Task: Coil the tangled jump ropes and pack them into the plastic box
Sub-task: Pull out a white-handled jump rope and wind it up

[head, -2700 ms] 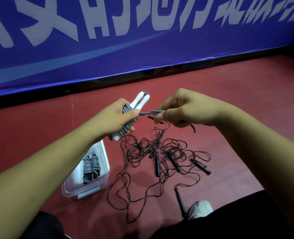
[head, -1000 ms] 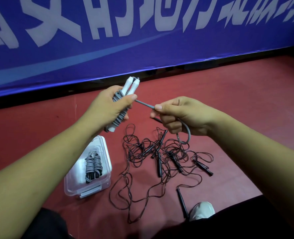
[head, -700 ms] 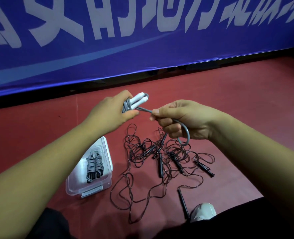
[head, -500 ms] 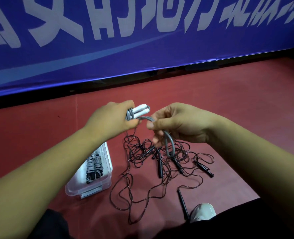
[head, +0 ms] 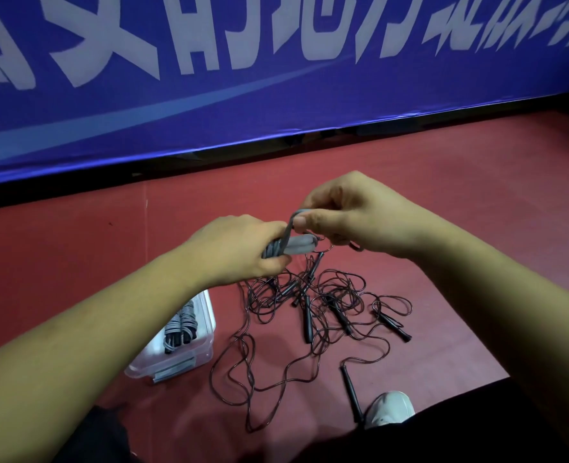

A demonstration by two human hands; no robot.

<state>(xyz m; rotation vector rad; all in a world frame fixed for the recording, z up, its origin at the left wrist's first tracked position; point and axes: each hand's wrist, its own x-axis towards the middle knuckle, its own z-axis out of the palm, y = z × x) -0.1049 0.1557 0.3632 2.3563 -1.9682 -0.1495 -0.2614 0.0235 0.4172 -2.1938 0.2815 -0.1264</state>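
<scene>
**Grey rope bundle gripped in both hands above the floor**

Gripped tight in the left hand (head: pixel 239 250), fingers curled right round it: a grey jump rope (head: pixel 276 250), wound into a bundle about its two pale handles (head: pixel 301 243), handle tips poking out to the right past the fingers. Just beside it, the right hand (head: pixel 359 225), thumb and forefinger pinching a loose grey strand (head: pixel 288 228) of that same rope, bent up from the bundle and over into the pinch. Other fingers of the right hand curled in behind. Both hands raised above the red floor (head: pixel 476 195), almost touching, at the middle of the view.

Below them, on the floor: a tangle of thin black jump ropes (head: pixel 319 305), several black handles mixed in, loose loops spilling near and left. Apart from the heap, at the near side, one black handle (head: pixel 351 392), just beside a white shoe (head: pixel 391 407).

Left of the tangle, partly hidden behind the left forearm: a clear plastic box (head: pixel 189 360), open on the floor, with a coiled grey rope (head: pixel 181 327) lying inside. Rest of the box hidden; contents there impossible to tell.

Along the far edge of the floor: a blue banner (head: pixel 276 78) with large white lettering.
</scene>
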